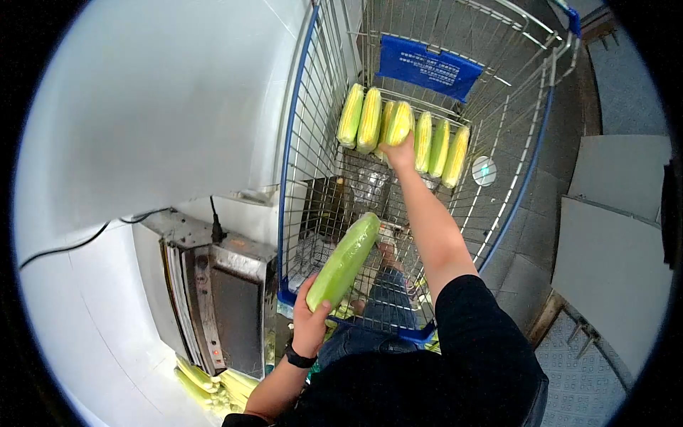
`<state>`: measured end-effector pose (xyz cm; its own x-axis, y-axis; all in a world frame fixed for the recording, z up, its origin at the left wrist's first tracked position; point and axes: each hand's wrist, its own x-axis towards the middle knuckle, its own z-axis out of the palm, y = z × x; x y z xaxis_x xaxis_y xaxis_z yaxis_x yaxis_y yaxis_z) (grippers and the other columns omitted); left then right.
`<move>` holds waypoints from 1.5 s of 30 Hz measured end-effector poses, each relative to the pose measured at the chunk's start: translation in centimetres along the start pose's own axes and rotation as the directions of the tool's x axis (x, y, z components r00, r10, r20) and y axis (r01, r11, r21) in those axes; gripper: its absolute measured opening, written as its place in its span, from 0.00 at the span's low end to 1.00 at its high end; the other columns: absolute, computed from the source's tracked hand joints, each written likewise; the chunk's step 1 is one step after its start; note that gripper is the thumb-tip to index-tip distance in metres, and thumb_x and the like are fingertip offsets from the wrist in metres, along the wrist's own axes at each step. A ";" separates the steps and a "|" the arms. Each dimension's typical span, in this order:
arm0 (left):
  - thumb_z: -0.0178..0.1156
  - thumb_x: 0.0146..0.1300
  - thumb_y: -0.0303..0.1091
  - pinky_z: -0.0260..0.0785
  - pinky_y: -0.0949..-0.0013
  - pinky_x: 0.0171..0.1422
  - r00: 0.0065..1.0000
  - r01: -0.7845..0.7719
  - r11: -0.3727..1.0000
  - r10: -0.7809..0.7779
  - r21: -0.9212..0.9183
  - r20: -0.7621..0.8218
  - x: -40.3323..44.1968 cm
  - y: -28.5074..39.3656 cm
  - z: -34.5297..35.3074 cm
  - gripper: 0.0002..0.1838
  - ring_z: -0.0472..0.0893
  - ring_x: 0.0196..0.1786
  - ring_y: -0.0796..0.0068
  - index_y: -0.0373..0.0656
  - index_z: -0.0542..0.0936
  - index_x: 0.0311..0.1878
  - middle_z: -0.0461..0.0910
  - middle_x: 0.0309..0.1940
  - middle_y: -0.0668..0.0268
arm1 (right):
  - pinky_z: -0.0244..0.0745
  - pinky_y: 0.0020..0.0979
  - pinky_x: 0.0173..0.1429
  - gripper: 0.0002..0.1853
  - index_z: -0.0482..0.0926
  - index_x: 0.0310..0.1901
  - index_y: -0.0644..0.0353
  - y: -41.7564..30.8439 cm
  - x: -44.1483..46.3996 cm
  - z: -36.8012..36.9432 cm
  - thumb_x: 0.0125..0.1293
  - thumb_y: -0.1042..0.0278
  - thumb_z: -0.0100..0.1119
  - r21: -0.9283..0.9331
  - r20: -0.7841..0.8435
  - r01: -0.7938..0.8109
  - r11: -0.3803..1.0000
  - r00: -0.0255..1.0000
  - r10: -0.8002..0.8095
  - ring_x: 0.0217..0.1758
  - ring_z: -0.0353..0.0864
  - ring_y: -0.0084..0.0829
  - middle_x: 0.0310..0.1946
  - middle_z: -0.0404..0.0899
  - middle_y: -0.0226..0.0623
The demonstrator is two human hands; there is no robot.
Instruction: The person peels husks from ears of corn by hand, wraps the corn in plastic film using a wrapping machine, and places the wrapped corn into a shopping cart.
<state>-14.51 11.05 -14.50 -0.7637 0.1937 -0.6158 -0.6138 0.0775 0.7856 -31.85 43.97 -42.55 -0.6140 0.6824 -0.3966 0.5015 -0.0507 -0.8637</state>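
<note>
My left hand is closed around the lower end of a green ear of corn in clear plastic wrap, tilted up over the near end of the shopping cart. Reaching into the cart, my right hand grips a wrapped ear of yellow corn among others in the row. To its left stand wrapped ears, and on its right are more ears, some yellow and one greener. My fingers and palm partly hide the held ear and its neighbour.
The blue-edged wire cart surrounds the corn, with a blue sign at its far end. A metal machine with a black cord stands left, beside a white wall. Loose ears of corn lie below it.
</note>
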 end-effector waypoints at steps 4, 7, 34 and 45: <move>0.62 0.64 0.32 0.63 0.64 0.71 0.999 0.042 0.999 -0.041 0.016 -0.032 2.1 -1.2 0.5 0.34 0.71 0.67 0.66 0.35 0.63 0.72 0.69 0.66 0.56 | 0.76 0.41 0.63 0.59 0.51 0.72 0.68 1.2 3.9 3.2 0.41 0.63 0.79 -0.239 -0.090 0.034 0.971 0.994 -0.057 0.58 0.79 0.50 0.57 0.76 0.58; 0.62 0.64 0.29 0.63 0.64 0.71 0.997 0.061 0.998 -0.062 -0.027 -0.052 3.3 -1.2 1.3 0.34 0.71 0.67 0.66 0.35 0.63 0.72 0.69 0.66 0.56 | 0.74 0.42 0.65 0.60 0.49 0.73 0.70 1.9 4.9 2.7 0.43 0.61 0.80 -0.208 0.008 0.069 0.976 0.998 -0.069 0.61 0.77 0.51 0.60 0.73 0.61; 0.58 0.65 0.39 0.63 0.51 0.71 0.552 -0.824 0.214 0.518 0.525 0.654 29.3 -2.5 18.4 0.32 0.69 0.65 0.42 0.38 0.63 0.69 0.68 0.65 0.47 | 0.78 0.36 0.53 0.36 0.60 0.69 0.62 -2.5 -5.0 -9.4 0.64 0.63 0.66 0.642 -0.006 -0.106 0.759 0.990 0.143 0.52 0.80 0.38 0.55 0.76 0.47; 0.60 0.59 0.32 0.55 0.48 0.76 0.511 -0.658 -0.432 0.346 0.617 0.787 39.9 -4.9 20.0 0.17 0.65 0.71 0.58 0.46 0.78 0.52 0.70 0.64 0.62 | 0.77 0.45 0.54 0.46 0.55 0.72 0.68 1.1 -2.7 -9.2 0.58 0.58 0.70 0.733 0.091 -0.215 0.645 0.971 0.220 0.55 0.79 0.44 0.58 0.73 0.52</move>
<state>-38.01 37.95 -41.69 -0.4452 0.8954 0.0045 0.8909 0.4424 0.1031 -24.02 48.74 -39.56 -0.5418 0.5851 -0.6034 0.0086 -0.7141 -0.7000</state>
